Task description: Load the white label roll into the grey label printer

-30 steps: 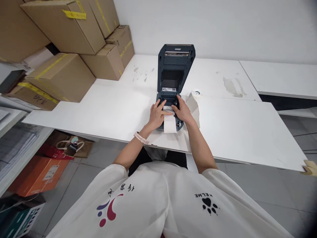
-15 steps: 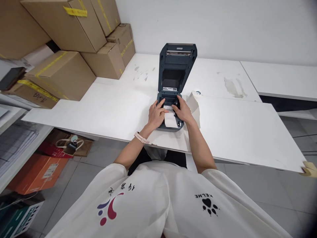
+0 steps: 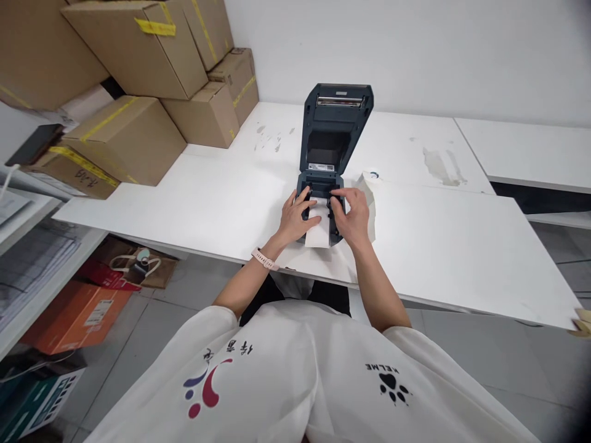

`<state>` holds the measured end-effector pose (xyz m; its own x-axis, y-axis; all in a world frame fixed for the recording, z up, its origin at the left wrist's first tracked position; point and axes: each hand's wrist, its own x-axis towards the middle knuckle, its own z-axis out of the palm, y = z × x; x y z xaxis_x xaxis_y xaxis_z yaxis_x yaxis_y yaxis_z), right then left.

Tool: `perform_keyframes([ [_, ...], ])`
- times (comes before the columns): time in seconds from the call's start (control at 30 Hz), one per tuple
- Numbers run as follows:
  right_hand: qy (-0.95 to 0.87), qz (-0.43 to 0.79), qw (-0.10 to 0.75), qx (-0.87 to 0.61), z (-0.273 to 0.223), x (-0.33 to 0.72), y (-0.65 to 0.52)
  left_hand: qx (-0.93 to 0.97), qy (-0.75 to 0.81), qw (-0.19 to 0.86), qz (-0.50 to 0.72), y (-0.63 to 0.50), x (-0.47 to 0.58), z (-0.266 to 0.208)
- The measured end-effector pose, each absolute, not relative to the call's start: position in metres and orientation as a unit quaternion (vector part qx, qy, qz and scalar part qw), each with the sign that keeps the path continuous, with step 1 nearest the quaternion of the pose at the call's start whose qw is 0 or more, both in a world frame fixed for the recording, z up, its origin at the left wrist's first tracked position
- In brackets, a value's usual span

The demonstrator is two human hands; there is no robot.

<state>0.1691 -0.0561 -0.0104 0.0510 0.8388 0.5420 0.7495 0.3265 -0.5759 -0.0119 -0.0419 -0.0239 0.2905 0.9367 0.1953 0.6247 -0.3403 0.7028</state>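
A dark label printer (image 3: 337,117) stands on the white table with its lid raised. From its inside a white label strip (image 3: 317,237) runs out over the front edge. My left hand (image 3: 294,216) rests at the printer's left side, its fingers spread and its thumb lying on the strip. At the right side, my right hand (image 3: 354,216) has its index finger and thumb bent toward the inner right edge, with a small gap between the tips. I see nothing held there. Part of the printer's inside is hidden by my hands.
Behind my right hand lies a curled piece of backing paper (image 3: 370,184). Taped cardboard boxes (image 3: 133,138) are stacked on the left of the white table (image 3: 443,246). Below at the left are an orange box (image 3: 78,314) and a paper bag (image 3: 159,271).
My right hand has lifted from inside the printer and shifted right, its fingers bending. My left thumb has moved onto the label strip, which now hangs further over the printer's front.
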Motion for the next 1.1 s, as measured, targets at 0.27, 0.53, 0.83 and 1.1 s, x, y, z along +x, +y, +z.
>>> perform_keyframes([
  [0.27,-0.736,0.119,0.407,-0.528,-0.025,0.167,-0.076,0.727,0.517,0.305,0.333,-0.047,-0.015,-0.026],
  [0.53,-0.810,0.107,0.256,-0.516,-0.005,0.162,-0.027,0.708,0.513,0.339,0.349,-0.045,-0.015,-0.029],
  [0.83,-0.818,0.151,0.245,-0.499,-0.005,0.157,-0.028,0.701,0.502,0.336,0.380,-0.044,-0.013,-0.034],
  [1.1,-0.822,0.139,0.253,-0.491,-0.006,0.156,-0.030,0.698,0.496,0.341,0.388,-0.042,-0.014,-0.038],
])
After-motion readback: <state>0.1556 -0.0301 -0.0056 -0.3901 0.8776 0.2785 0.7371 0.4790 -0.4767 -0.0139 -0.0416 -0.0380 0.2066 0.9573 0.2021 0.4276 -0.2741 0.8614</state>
